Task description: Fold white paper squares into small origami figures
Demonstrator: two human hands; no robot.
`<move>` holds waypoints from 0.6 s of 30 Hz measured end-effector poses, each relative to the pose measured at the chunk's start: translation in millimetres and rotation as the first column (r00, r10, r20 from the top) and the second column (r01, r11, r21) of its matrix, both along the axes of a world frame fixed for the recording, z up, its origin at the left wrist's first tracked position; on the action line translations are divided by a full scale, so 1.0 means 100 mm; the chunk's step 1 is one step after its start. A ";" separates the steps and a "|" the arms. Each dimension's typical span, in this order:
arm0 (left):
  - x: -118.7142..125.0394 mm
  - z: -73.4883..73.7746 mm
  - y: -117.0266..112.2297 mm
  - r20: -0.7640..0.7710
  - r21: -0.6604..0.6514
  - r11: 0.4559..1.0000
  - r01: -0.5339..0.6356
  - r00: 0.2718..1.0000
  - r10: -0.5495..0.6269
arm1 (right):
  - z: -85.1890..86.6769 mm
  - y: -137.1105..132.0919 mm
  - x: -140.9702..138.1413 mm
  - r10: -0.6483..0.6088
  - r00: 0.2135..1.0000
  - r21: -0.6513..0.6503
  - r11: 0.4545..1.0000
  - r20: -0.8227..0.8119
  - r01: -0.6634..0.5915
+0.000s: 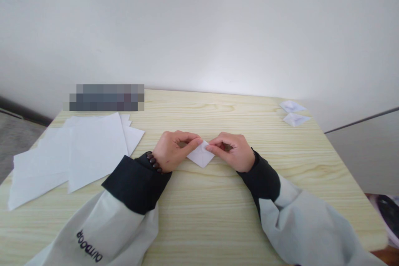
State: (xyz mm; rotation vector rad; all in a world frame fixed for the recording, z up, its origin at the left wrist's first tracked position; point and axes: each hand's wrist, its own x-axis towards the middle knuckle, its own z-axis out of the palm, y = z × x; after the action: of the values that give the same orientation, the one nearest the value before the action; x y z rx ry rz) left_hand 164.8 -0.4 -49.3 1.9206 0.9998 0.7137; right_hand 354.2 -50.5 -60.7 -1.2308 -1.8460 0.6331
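A small white folded paper (202, 158), diamond-shaped with crease lines, is held between my two hands over the middle of the table. My left hand (175, 149) pinches its upper left edge between thumb and forefinger. On the opposite side, the thumb and fingers of my right hand (232, 149) grip the upper right edge. The fingertips partly cover the paper's top, and its lower point faces me.
Several white sheets (93, 153) lie overlapping on the left of the wooden table (205, 216). Behind them is a blurred-out dark object (106, 97). Two folded paper pieces (296, 119) rest at the far right, near the edge. A white wall (199, 29) borders the back.
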 end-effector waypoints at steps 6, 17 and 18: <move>0.02 -0.02 0.00 0.114 -0.059 0.995 -0.083 0.990 0.089 | -0.03 0.01 0.03 -0.012 0.997 -0.075 0.997 -0.081 0.006; 0.02 -0.03 0.01 0.047 0.125 0.978 -0.168 0.985 0.163 | -0.05 0.03 0.05 -0.164 0.982 0.144 0.974 -0.092 0.176; 0.02 -0.03 0.01 0.044 0.116 0.977 -0.177 0.984 0.173 | -0.04 0.03 0.06 -0.177 0.981 0.169 0.967 -0.079 0.188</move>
State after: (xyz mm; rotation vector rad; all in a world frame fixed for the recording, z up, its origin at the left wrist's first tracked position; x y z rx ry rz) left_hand 167.0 0.2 -52.7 1.9319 1.1374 0.9228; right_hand 360.1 -47.7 -65.1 -1.2311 -1.6745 0.3939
